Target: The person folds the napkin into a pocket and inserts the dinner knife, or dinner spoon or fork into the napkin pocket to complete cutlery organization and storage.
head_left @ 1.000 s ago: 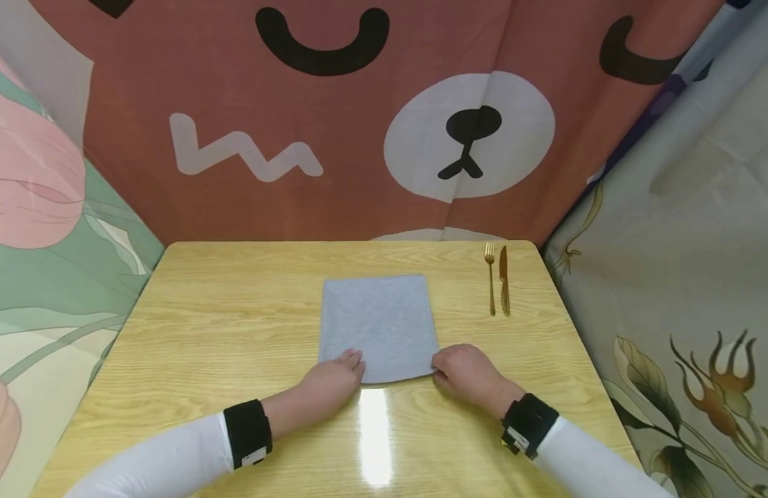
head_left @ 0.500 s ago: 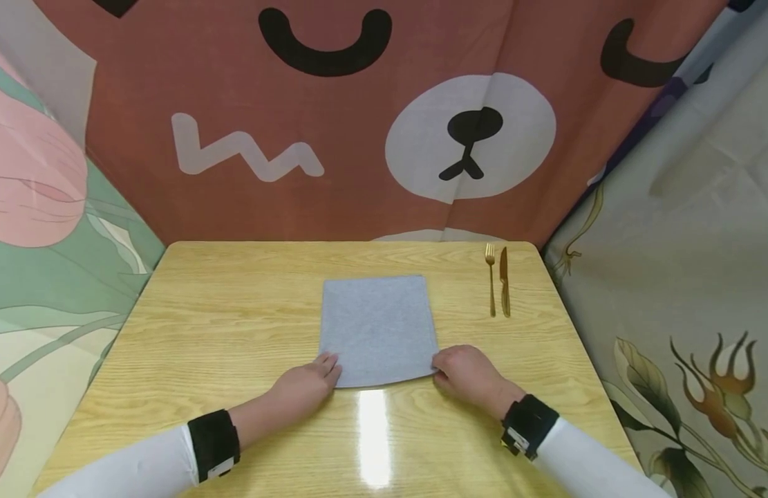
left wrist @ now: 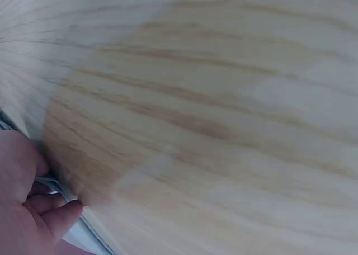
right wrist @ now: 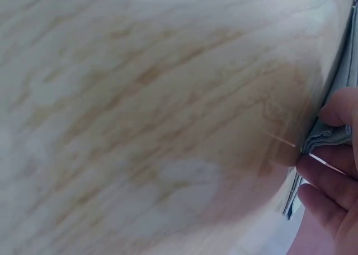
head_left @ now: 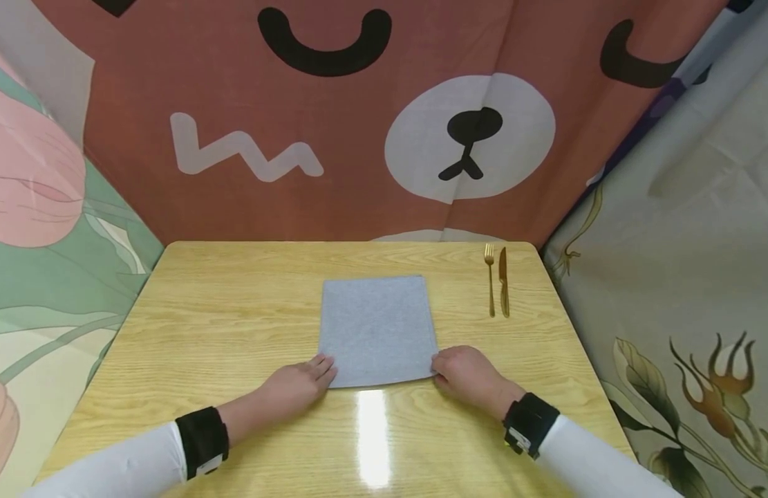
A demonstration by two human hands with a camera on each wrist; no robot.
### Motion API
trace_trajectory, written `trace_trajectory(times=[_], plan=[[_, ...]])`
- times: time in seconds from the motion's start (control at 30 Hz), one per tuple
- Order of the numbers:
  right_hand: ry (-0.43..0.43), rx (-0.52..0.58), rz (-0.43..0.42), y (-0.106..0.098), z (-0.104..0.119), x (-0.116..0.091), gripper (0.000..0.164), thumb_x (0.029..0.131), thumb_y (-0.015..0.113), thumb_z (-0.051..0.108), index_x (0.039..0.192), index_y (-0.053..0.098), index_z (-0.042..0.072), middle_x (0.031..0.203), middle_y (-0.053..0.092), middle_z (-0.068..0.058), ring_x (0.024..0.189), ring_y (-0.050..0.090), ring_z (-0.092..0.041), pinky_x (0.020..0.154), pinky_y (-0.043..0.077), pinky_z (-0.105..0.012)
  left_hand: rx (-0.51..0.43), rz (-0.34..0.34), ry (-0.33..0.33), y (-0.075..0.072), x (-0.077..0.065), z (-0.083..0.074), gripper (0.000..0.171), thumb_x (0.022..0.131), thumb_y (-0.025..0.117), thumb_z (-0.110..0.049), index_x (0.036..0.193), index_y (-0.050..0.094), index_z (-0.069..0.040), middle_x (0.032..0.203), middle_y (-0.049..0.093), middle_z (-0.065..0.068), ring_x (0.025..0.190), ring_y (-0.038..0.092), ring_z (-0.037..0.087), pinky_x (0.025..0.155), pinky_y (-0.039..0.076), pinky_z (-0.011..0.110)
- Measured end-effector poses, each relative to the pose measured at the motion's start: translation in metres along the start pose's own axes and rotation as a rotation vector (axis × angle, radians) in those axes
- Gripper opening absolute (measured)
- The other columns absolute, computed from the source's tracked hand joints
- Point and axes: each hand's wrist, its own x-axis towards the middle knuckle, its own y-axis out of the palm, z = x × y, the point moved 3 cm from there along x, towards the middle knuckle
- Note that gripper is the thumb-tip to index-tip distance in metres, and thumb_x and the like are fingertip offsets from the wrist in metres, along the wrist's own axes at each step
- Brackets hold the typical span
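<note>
A grey-blue cloth napkin [head_left: 377, 328], folded into a square with stacked layers at its edge, lies flat on the wooden table. At its near left corner my left hand [head_left: 292, 391] pinches the edge; in the left wrist view the cloth's edge runs between thumb and fingers [left wrist: 62, 218]. My right hand [head_left: 469, 373] grips the near right corner. Several fabric layers of the napkin [right wrist: 330, 135] show between that thumb and the fingers in the right wrist view. Both hands partly cover the corners they hold.
A gold fork [head_left: 490, 280] and a gold knife [head_left: 504, 282] lie side by side at the table's far right. Behind the table [head_left: 234, 297] hangs a brown printed curtain [head_left: 334, 200]; patterned cloths flank both sides.
My left hand has slid left along the napkin's near edge to its left corner, and that edge now lies straighter. My right hand has stayed in place.
</note>
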Motion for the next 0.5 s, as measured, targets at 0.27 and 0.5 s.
trace_trajectory(times=[0.27,0.5], plan=[[0.006,0.058,0.021,-0.004,-0.002,-0.001,0.021,0.084,0.080,0.020,0.074,0.062,0.022,0.072,0.063,0.013,0.068,0.059,-0.004,0.069,0.054,-0.028,-0.078,-0.064,0.042,0.001,-0.011,0.009,0.043,0.093,0.068,-0.002,0.136,0.067,-0.007,0.138,0.068,0.010,0.128,0.066,0.025,0.095,0.059,0.033],[0.099,0.228,0.126,-0.008,-0.009,-0.001,0.006,0.092,0.072,0.023,0.090,0.078,0.023,0.091,0.075,0.011,0.087,0.068,-0.005,0.084,0.058,-0.031,-0.364,0.023,-0.015,-0.007,-0.013,0.019,0.039,0.100,0.062,-0.007,0.139,0.064,-0.007,0.143,0.065,0.009,0.135,0.061,0.024,0.104,0.055,0.038]])
